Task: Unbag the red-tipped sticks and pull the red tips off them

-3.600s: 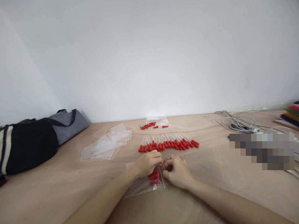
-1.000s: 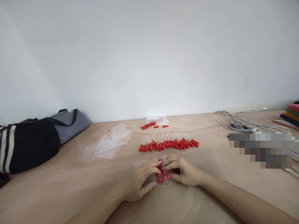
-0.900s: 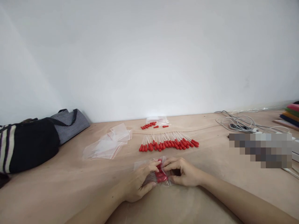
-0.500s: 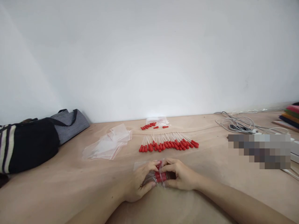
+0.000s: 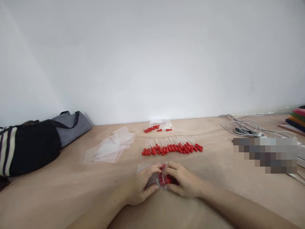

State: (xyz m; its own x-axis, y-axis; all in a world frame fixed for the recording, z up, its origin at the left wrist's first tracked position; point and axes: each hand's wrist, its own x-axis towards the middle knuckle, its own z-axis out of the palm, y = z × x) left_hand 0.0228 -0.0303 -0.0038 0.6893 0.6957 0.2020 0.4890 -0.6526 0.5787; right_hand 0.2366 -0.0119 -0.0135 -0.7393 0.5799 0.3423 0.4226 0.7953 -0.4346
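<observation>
I have my left hand (image 5: 140, 186) and right hand (image 5: 184, 181) clamped on the clear bag (image 5: 143, 167), fingers and thumbs curled at its sides, the 2 hands near each other but apart. It lies in front of me, toward the near edge of the table (image 5: 78, 187). Its long axis runs roughly left to right. Inside, the red bulbs (image 5: 164, 180) sit toward the bag's right end, and the pale stems trail left, partly hidden by my fingers.

Just beyond, the row of red-bulbed droppers (image 5: 171, 148) fans out, bulbs toward me and thin stems toward the table's far edge. Farther back, near that edge, loose red bulbs (image 5: 150, 129) lie beside a clear packet (image 5: 158, 122) with thin pale stems at its right.

To my left is a spread of flat clear bags (image 5: 109, 148), and past them a black striped bag (image 5: 35, 149). Toward the far right corner, I see tangled cables (image 5: 234, 124), a dark phone-like device (image 5: 244, 131) and a coloured stack (image 5: 296, 119).
</observation>
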